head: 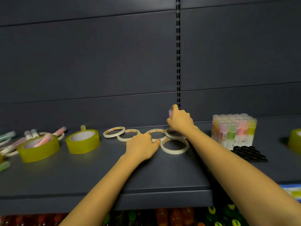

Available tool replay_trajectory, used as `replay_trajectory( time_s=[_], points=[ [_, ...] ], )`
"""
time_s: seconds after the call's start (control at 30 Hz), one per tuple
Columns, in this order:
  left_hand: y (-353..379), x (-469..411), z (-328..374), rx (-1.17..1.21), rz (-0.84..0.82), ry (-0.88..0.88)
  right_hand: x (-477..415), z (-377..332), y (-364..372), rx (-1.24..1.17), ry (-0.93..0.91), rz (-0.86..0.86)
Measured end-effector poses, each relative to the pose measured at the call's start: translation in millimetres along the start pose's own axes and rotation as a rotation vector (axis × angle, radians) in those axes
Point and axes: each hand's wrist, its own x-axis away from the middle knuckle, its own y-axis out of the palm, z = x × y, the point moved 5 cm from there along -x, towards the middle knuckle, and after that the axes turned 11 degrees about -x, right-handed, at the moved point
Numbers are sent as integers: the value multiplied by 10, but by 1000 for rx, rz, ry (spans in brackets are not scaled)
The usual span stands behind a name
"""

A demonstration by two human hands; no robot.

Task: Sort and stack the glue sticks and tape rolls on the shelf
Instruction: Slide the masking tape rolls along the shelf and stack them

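**Sorting well begun, most loose stock not yet placed**

The right hand (pixel 180 120) is raised just above the shelf (pixel 162 173), its fingers curled round a pale pink glue stick (pixel 170 112) whose top shows beside the knuckles. The left hand (pixel 143 147) lies low on the shelf with its fingers reaching onto the cluster of thin masking tape rolls (pixel 175 146). The back of the hand hides the fingertips, so whether it pinches a roll or only touches one cannot be told.

Those thin rolls lie flat and overlapping in a loose chain between the two hands, not stacked. To the right stands a tidy block of upright glue sticks (pixel 233 131), packed close together, with a black tray (pixel 249 153) just in front of it. That block looks like the finished part of the job, and likely where the held stick belongs.

To the left, two wide yellow tape rolls (pixel 83 141) sit apart, one with sticks lying in its core. Past them is a scatter of loose glue sticks (pixel 9 136). Another yellow roll (pixel 295 141) is cut off at the far right edge.

By this showing, the tape rolls remain to be stacked and the left-hand sticks to be gathered.
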Motion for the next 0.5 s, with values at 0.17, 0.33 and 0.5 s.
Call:
replay_trajectory(
  time_s=[0.17, 0.33, 0.5],
  points=[
    [127, -161, 175, -28, -160, 12, 264, -200, -447, -78, -150, 55],
    [167, -206, 256, -66, -205, 50, 605, -132, -959, -106, -247, 144],
    [29, -146, 201, -126, -190, 60, 892, 172, -1370, -150, -270, 208]
  ],
)
